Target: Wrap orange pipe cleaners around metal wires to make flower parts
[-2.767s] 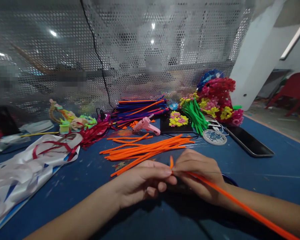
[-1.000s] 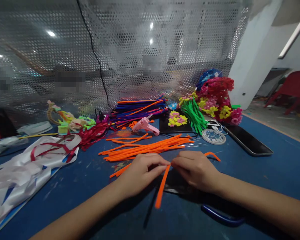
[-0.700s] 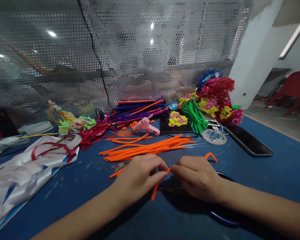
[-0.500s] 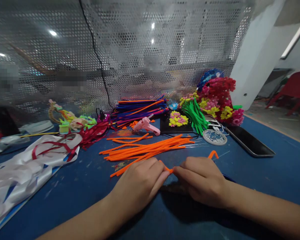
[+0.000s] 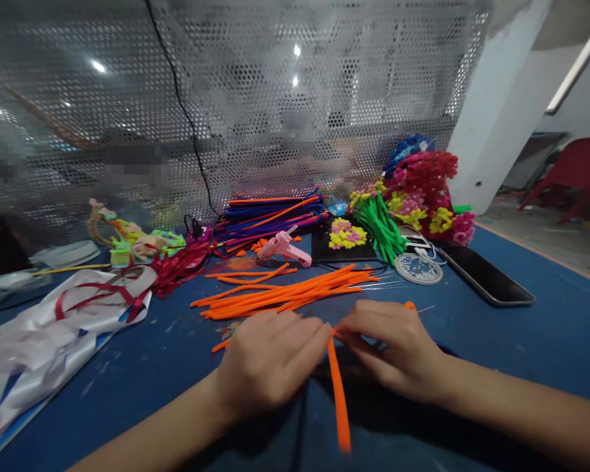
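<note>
Between my two hands is an orange pipe cleaner (image 5: 339, 400), pinched near its upper end, with a length hanging down toward me. My left hand (image 5: 275, 357) is closed, its thumb and fingertips on the pipe cleaner. Fingertips of my right hand (image 5: 393, 344) pinch it from the other side, touching or almost touching the left ones. Just past my right knuckles, a short bent orange piece (image 5: 411, 306) with a thin wire end shows. Beyond my hands lies a loose bundle of orange pipe cleaners (image 5: 280, 293), partly hidden by my left hand.
Behind the bundle lies a pink glue gun (image 5: 288, 249). Further back are purple and blue pipe cleaners (image 5: 270, 219), green stems (image 5: 381, 226) and fuzzy flowers (image 5: 425, 180). A phone (image 5: 489, 275) and a round bead case (image 5: 419, 269) are at right, white ribbon (image 5: 44, 347) at left.
A long end of the orange pipe cleaner now hangs below my fingertips, where before only a short bit showed between them. My left hand has turned slightly; the view has shifted a little.
</note>
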`<state>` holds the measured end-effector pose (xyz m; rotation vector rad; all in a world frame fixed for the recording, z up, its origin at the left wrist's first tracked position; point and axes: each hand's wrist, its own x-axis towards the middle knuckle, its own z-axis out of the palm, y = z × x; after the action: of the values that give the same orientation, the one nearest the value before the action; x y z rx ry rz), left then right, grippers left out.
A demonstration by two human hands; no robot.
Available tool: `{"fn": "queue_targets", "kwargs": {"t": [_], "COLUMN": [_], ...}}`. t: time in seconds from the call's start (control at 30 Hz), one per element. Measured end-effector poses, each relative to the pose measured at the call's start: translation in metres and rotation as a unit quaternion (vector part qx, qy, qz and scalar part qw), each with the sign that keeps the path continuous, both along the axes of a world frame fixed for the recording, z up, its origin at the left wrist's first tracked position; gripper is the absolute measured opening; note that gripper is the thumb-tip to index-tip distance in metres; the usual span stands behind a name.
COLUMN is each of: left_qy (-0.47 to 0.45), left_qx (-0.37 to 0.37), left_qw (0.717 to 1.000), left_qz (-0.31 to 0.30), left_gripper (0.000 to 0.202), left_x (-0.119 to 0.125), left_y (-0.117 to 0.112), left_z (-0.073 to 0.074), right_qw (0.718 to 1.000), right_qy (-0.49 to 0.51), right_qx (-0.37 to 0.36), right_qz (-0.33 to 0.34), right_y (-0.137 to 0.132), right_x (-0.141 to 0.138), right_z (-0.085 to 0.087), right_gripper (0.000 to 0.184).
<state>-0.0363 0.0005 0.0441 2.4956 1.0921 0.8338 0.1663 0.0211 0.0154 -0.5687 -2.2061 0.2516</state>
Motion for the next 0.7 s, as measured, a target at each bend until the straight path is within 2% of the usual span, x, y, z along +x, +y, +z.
{"fn": "queue_targets", "kwargs": {"t": [0.03,0.07,0.13,0.2,0.27,0.37,0.43,0.5,0.57,0.6,0.67,0.7], "left_qy": [0.011,0.017,0.0,-0.049,-0.098,-0.118,-0.084,-0.025,0.036,0.062,0.105,0.125], "left_qx": [0.024,0.008,-0.105,-0.246,-0.34,-0.4,-0.407,-0.336,-0.171,-0.075,0.065,0.092], "left_qw": [0.999,1.0,0.994,0.966,0.932,0.906,0.907,0.939,0.983,0.995,0.992,0.988], "left_qz": [-0.022,-0.024,0.013,0.058,0.08,0.077,0.074,0.07,0.049,0.031,0.013,0.019], "left_gripper": [0.023,0.023,0.024,0.034,0.046,0.041,0.033,0.026,0.017,0.017,0.022,0.024], "left_x": [-0.001,-0.001,0.001,0.004,0.007,0.007,0.006,0.003,0.001,0.0,0.0,0.0], "left_y": [0.0,0.001,0.005,0.009,0.012,0.013,0.012,0.008,0.003,0.0,-0.004,-0.005], "left_z": [0.0,0.0,0.002,0.005,0.007,0.009,0.01,0.011,0.011,0.01,0.008,0.006], "right_qw": [1.0,0.999,1.0,0.998,0.992,0.98,0.977,0.976,0.98,0.982,0.985,0.985], "right_qy": [0.004,0.005,0.003,-0.012,-0.029,-0.053,-0.064,-0.065,-0.054,-0.049,-0.042,-0.04], "right_qx": [-0.027,-0.037,-0.012,0.049,0.118,0.187,0.204,0.207,0.191,0.178,0.162,0.165], "right_qz": [0.01,0.016,0.003,-0.024,-0.042,-0.031,-0.025,-0.029,-0.036,-0.036,-0.035,-0.036], "right_y": [0.001,0.001,0.003,0.004,0.003,0.001,-0.001,-0.002,-0.003,-0.004,-0.005,-0.006], "right_x": [0.0,0.0,0.0,0.0,0.001,0.001,0.0,-0.001,-0.002,-0.003,-0.003,-0.003], "right_z": [-0.001,-0.002,-0.004,-0.006,-0.006,-0.005,-0.005,-0.006,-0.006,-0.006,-0.005,-0.005], "right_gripper": [0.015,0.014,0.015,0.016,0.018,0.02,0.019,0.019,0.021,0.021,0.02,0.018]}}
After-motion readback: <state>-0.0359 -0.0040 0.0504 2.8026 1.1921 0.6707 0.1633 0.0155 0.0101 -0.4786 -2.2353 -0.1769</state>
